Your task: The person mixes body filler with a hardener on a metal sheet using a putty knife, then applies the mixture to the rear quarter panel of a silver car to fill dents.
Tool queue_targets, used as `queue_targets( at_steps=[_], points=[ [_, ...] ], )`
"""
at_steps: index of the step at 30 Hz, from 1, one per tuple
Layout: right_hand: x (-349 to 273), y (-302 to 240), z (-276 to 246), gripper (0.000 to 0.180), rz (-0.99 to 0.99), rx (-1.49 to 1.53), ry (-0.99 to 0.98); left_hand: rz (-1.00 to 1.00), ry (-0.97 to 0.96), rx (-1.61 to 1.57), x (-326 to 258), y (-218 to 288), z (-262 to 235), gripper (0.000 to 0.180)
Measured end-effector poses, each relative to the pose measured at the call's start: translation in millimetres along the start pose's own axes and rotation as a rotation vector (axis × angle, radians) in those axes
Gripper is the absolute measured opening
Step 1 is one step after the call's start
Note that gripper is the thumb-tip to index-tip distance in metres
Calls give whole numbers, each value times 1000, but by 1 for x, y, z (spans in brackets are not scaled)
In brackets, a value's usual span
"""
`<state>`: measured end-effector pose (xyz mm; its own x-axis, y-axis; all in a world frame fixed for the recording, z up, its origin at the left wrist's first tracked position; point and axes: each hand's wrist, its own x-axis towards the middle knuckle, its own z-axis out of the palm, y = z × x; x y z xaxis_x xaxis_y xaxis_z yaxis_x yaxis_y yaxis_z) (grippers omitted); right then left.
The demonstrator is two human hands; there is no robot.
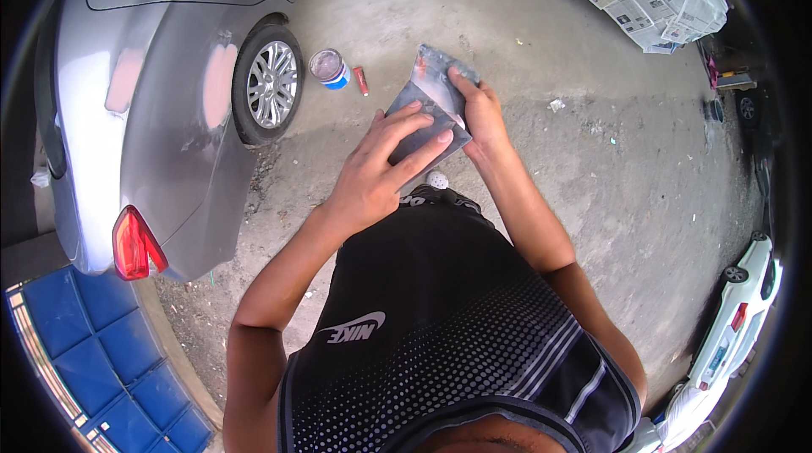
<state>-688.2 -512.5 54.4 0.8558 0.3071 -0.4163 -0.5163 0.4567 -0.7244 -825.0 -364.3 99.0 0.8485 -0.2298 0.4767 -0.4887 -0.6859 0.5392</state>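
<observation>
A creased sheet of dark grey sandpaper (446, 64), smeared with pale and reddish marks, is bent in front of my chest between both hands. My left hand (372, 167) lies over its nearer, left part with the fingers spread across the surface. At the sheet's right edge, my right hand (484, 115) grips it with the thumb on top. To the left stands a silver car (178, 115) whose rear side carries a pink filler patch (221, 85) and another pink patch (125, 81) farther left.
On the concrete floor by the rear wheel (272, 83) are an open tin (330, 71) and a small red tube (361, 81). Newspaper sheets (643, 0) cover a vehicle at the far right. A white car (732, 322) is at the lower right, a blue gate (110, 343) at the lower left.
</observation>
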Motion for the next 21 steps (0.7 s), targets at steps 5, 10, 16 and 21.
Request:
queue_targets(
  at_steps=[5,10,16,21],
  points=[
    [-16,1,-13,31,95,-8,-35,-88,123,116,-37,-44,47,84],
    [-10,-12,-25,38,95,6,-33,-132,-95,345,-62,-68,46,79],
    [11,-39,-28,37,127,-216,-190,-837,420,-593,-63,-67,32,45],
    [26,-9,-15,35,435,-203,-296,-1004,778,-1284,-76,-70,5,40]
  ],
)
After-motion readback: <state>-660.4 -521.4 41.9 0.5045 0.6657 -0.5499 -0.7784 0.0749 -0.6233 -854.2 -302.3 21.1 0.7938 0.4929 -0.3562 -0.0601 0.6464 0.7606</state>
